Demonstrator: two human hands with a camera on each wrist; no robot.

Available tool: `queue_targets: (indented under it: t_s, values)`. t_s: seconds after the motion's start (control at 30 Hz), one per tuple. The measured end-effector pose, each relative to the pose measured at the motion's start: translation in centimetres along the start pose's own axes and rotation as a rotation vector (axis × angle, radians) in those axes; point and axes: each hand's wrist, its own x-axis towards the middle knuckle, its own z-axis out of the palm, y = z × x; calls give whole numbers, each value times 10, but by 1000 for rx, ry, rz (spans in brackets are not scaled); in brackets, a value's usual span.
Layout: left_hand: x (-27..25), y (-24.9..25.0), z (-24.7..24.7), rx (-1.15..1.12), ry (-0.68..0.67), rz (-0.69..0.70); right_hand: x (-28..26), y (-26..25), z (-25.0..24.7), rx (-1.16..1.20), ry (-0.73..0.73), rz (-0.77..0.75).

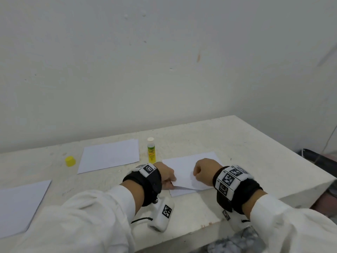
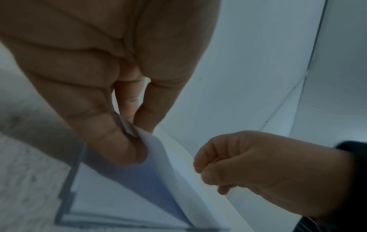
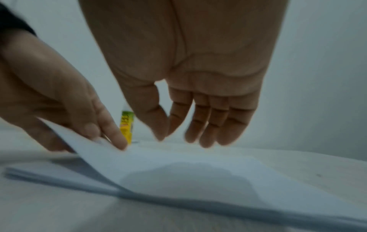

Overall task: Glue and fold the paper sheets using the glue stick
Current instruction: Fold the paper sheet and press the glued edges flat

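- The left hand [image 1: 165, 173] pinches the near-left corner of the top paper sheet [image 1: 189, 168] between thumb and fingers and holds it up off the sheets below; the left wrist view shows that grip closed on the paper edge.
- The right hand [image 1: 203, 171] hovers just above the same sheet. From the head view it looks loosely curled, while the right wrist view shows the fingers [image 3: 208, 125] hanging relaxed and holding nothing.
- The lifted sheet bows up in a curve over a small stack [image 3: 59, 177] lying flat on the table [image 1: 246, 143], near the front edge.
- The glue stick [image 1: 151, 150] stands upright just behind that stack with its cap off; the yellow cap [image 1: 70, 161] sits well apart to the left.
- Two more lots of paper wait: one pile [image 1: 109, 155] between the cap and the glue stick, and another sheet [image 1: 20, 205] at the near-left of the table.
- Judged from this, the work looks midway: the stick is open and within reach, a fold or a peel of the top sheet is in hand, and no finished crease is visible.
- Whether glue already lies on the paper cannot be told.
- The other two piles look untouched, so most of the gluing and folding seems left to do.
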Motion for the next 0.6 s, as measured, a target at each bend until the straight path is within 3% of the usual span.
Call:
queue_targets:
  t_s: [0.13, 0.23, 0.33, 0.5, 0.6]
  values:
    - [-7, 1, -2, -206, -27, -75, -37, -15, -3, 252, -164, -169]
    - [-9, 0, -1, -315, -80, -100, -46, -21, 8, 63, -276, -216]
    - [-8, -2, -1, -374, -107, -88, -44, -19, 20, -145, -300, -196]
    - [-5, -9, -8, -316, -60, -55, -36, 3, 22, -283, -324, 24]
    - [-4, -12, -21, -139, -23, -33, -33, 10, 18, -292, -312, 33]
